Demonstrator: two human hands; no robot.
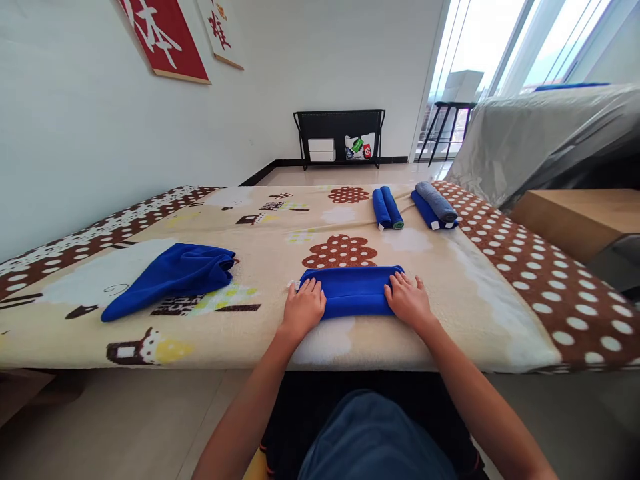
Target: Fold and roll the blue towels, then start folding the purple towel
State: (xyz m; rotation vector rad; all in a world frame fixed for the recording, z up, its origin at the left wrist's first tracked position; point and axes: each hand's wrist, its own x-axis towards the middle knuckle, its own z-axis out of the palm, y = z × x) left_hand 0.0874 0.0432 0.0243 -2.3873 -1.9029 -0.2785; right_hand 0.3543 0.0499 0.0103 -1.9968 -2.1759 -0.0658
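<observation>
A person's two bare hands reach over the front edge of a desk (450, 293) covered by a cream patterned blanket (270, 257) with brown, white-dotted borders. The hands are well apart from each other, palms down, at opposite ends of a blue cloth (355, 292). This cloth is folded into a flat, wide strip and lies near the middle of the front edge, lengthwise along it. The left hand (305, 308) touches its left end, beside a small white tag (293, 285); the right hand (411, 303) touches its right end. Whether the fingers pinch the cloth or only press on it, I cannot tell.

Toward the front left corner, a loose, crumpled blue cloth (173, 277) lies by itself. Near the far edge, right of the middle, two blue rolls (387, 207) lie side by side, touching. Just right of them, by the dotted border, a grey-blue roll (436, 201) rests against a blue bundle (424, 212).

Beyond the desk, a black rack (340, 125) stands against a white wall, and a dark stool (444, 127) stands near a bright window. A cardboard box (575, 213) sits beside the right edge.
</observation>
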